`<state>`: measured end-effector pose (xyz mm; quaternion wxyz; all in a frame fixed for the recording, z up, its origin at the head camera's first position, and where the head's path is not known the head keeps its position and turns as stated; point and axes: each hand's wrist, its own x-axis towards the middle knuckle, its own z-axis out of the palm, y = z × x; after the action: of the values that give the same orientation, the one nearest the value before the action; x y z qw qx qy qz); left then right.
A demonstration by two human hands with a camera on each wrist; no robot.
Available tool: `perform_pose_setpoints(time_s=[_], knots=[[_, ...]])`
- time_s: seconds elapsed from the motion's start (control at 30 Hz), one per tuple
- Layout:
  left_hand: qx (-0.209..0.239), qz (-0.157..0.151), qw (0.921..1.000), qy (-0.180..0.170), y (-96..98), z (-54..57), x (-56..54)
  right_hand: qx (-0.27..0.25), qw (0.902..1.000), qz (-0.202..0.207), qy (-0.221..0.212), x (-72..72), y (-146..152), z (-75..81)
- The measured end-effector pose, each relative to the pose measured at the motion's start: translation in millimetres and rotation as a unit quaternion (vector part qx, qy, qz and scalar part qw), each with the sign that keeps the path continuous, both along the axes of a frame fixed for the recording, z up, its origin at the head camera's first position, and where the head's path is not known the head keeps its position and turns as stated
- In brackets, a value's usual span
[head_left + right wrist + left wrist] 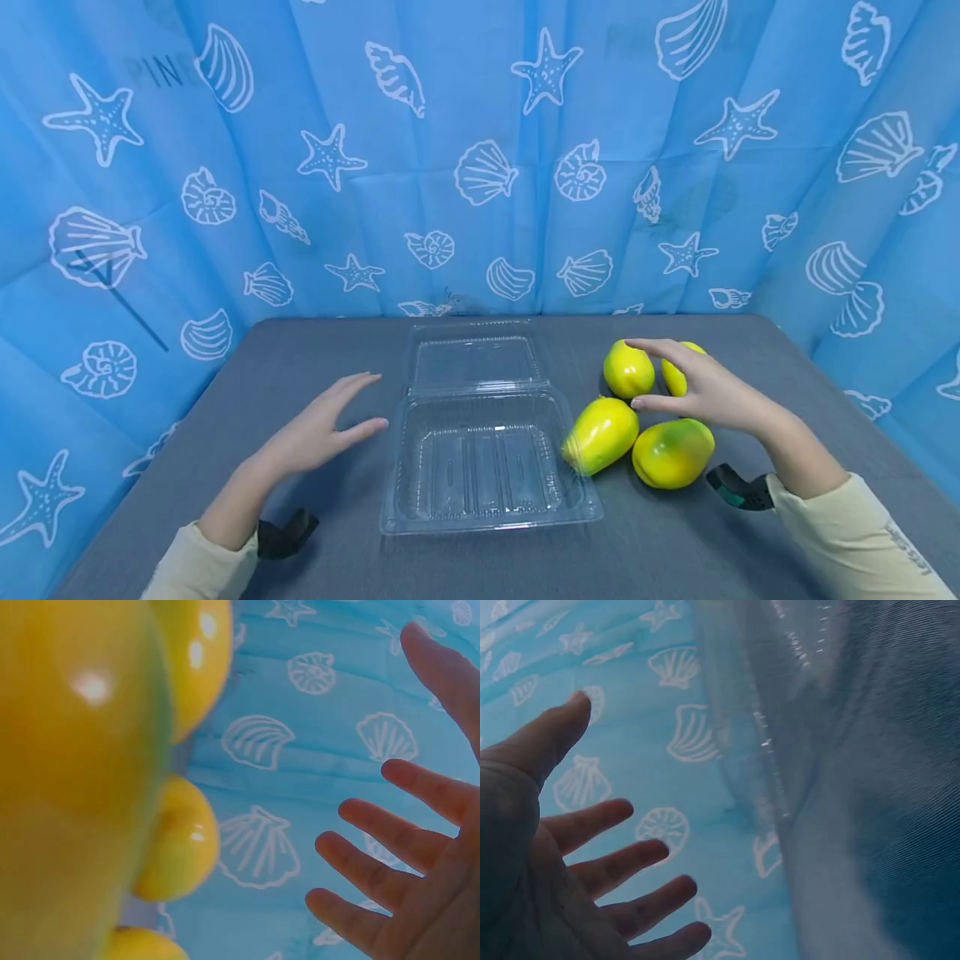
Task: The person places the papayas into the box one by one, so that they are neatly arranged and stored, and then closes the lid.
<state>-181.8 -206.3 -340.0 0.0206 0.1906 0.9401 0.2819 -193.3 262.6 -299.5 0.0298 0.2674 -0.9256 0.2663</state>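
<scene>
A transparent plastic clamshell box [487, 479] lies opened flat in the middle of the table, its lid [476, 360] folded away towards the back. Left of it hovers my left hand [318, 429], palm facing the box, fingers extended and holding nothing. Several glossy yellow-green mango-like fruits lie right of the box. One fruit [603, 435] overlaps the box's right rim in the head view; beside it is another [673, 454], and behind are two rounder-looking ones [628, 369] [672, 379]. Above them is my right hand [708, 390], partly covering the back right fruit, its fingers [367, 874] spread and holding nothing.
A grey cloth covers the table [315, 517]. Blue curtains [435, 192] printed with white shells and starfish hang behind it and along both sides. Dark wrist devices [287, 533] are worn at both pale sleeves [847, 525].
</scene>
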Motion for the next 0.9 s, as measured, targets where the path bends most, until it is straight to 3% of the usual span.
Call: perform_pose_setpoints(time_s=[0.27,0.5,0.9], knots=[[0.006,-0.024,0.9986,-0.048,3.1,-16.2,0.0,0.012,0.9994,0.018,-0.026,-0.1,-5.4,-19.7],[0.016,-0.036,0.9978,-0.053,4.3,-23.4,-0.2,0.011,0.9976,0.047,-0.050,-1.8,-7.7,-29.9],[0.014,-0.036,0.9972,-0.064,6.1,-28.4,-1.5,0.043,0.9955,0.076,-0.037,-2.6,-10.3,-40.3]])
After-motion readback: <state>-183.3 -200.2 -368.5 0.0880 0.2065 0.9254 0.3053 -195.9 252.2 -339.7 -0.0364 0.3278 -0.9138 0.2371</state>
